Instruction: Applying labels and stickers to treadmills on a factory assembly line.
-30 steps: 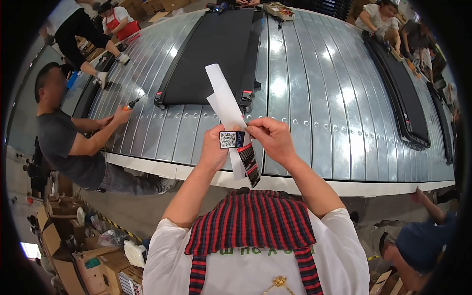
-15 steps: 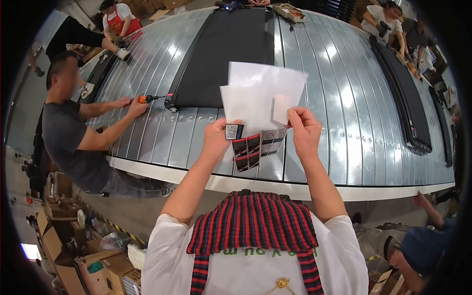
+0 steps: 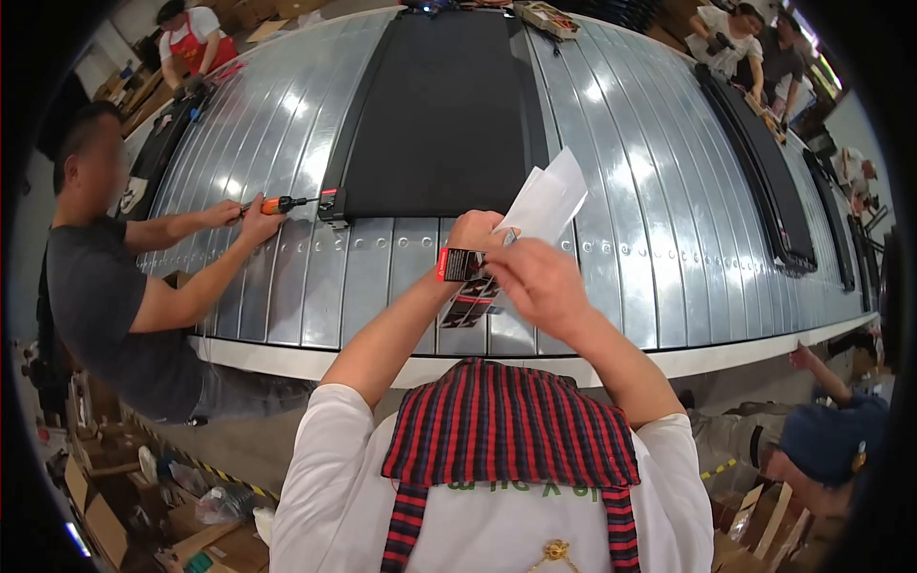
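My left hand [image 3: 474,232] is closed round a bundle of white sticker sheets [image 3: 547,199], which fan out up and to the right. Below the hand hang the sheets' printed dark-and-red labels [image 3: 470,307]. One black label with a red edge [image 3: 462,265] lies across my left wrist area. My right hand [image 3: 543,285] crosses in close, its thumb and fingers pinched at that label's right edge; the fingertips partly hide the contact. Beyond my hands, a long black panel [image 3: 435,124] lies on the metal-slatted table [image 3: 630,286].
At the left a co-worker holds an orange power screwdriver [image 3: 278,204] to the panel's near corner. More black panels [image 3: 759,172] lie at the right, with other people at work around the table. Cardboard boxes [image 3: 105,516] crowd the floor at lower left.
My right hand has moved left and down to my left hand. The sheets have turned and bunched toward the right. A pale piece seen in my right hand earlier no longer shows.
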### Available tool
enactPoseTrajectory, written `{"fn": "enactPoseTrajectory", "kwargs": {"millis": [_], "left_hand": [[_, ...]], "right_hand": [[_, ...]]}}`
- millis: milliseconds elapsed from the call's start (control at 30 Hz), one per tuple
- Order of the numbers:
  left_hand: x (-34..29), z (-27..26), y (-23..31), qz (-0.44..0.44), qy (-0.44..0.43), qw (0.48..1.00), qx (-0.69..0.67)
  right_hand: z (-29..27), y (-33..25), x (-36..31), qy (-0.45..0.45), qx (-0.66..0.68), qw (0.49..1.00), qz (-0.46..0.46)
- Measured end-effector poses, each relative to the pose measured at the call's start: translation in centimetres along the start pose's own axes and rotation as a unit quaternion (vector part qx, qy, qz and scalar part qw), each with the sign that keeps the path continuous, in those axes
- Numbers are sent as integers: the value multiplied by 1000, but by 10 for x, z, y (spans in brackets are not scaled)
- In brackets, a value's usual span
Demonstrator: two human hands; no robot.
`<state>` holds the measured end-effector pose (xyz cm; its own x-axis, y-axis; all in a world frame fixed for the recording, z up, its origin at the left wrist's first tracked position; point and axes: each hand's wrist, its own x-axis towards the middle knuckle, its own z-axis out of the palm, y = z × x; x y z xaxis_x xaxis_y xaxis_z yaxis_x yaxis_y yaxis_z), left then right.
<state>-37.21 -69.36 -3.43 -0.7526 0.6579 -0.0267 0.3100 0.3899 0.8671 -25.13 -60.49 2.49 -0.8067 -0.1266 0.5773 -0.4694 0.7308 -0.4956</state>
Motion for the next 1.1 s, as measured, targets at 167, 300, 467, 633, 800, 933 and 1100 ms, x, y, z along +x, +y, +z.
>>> {"fn": "enactPoseTrajectory", "kwargs": {"millis": [167, 300, 467, 633, 800, 933, 1100], "left_hand": [[10, -2, -13, 112, -36, 986, 119], [8, -4, -18, 157, -31, 978, 132], [0, -1, -35, 84, -23, 990, 111], [-15, -14, -63, 26, 35, 997, 62], [-31, -56, -69, 7, -179, 981, 78], [-6, -64, -37, 3, -317, 945, 84], [51, -28, -28, 152, -282, 915, 244]], "right_hand": [[12, 8, 16, 14, -67, 998, 11], [20, 8, 19, -23, -96, 995, 0], [35, 18, 3, -28, -99, 994, -49], [21, 16, 2, -29, 12, 999, 19], [-39, 91, -9, 43, 242, 926, 285], [-49, 190, -9, 44, 301, 845, 440], [-9, 280, -7, 19, 359, 737, 572]]}}
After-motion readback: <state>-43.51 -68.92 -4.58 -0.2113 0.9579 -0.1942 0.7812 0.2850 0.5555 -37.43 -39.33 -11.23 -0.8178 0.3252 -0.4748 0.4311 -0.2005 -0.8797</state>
